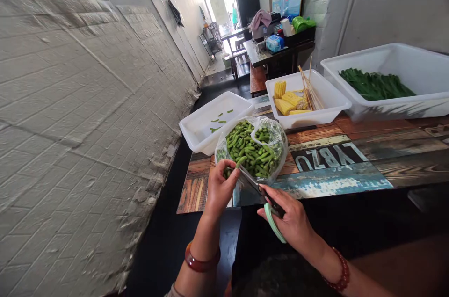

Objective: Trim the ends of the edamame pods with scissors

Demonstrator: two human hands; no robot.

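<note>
Pinching left hand: thumb and forefinger pressed together on one green pod; beyond these two, we cannot tell which fingers bear on it.

Right hand: closed about the scissors, the green handle loop at the near side, the blades pointing far and left.

Pod, handling: we judge it very light, smooth and firm with a little give, likely slippery if damp. A light pinch near one end should suffice; a hard squeeze could bruise it.

Scissors, handling: we judge them stiff, best held by the loops, well back from the points.

Pod, place: over the near left part of the open bag, at the far right side of the left fingertips. The blade tips lie right at it; whether they touch, we cannot tell.

Bag: clear, full of loose pods, on the table just beyond both hands. We expect its thin walls to slump.

Left tub: just beyond the bag, a few pods on its floor.

Middle tub: far right of the bag, with corn and sticks.

Right tub: dark green leaves.
</note>
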